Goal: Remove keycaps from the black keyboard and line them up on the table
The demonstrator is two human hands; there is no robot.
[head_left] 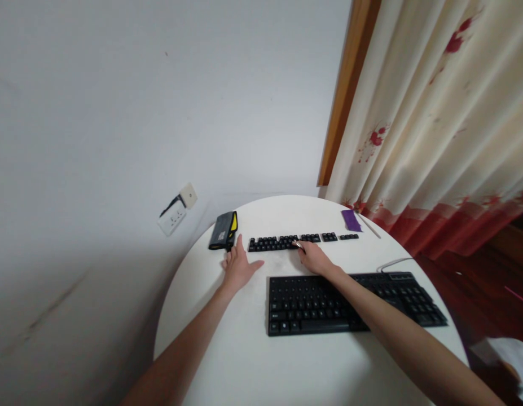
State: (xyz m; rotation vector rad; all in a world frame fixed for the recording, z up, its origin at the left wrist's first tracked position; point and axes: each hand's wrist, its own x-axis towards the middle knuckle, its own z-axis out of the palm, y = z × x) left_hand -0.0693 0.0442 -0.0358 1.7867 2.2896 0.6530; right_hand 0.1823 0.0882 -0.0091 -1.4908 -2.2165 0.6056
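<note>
My left hand (238, 269) rests on the white table with its fingers spread, holding nothing. Its fingertips are close to a dark grey pouch (223, 230) with a yellow part, and to the left end of a row of loose black keycaps (269, 245). In my right hand (314, 258) is a small shiny metal tool (299, 245), its tip at the keycaps; its exact kind is unclear. Nearer to me lies a black keyboard (312, 325), partly hidden under my right forearm. Its upper left rows look flatter than the lower ones.
On the round white table (227, 361), a purple cloth (351, 220) and a thin stick (370, 226) lie at the back right. The keyboard's cable (394, 263) runs off the right edge. A wall with a power strip (172, 219) borders the left; a curtain (417, 113) hangs behind.
</note>
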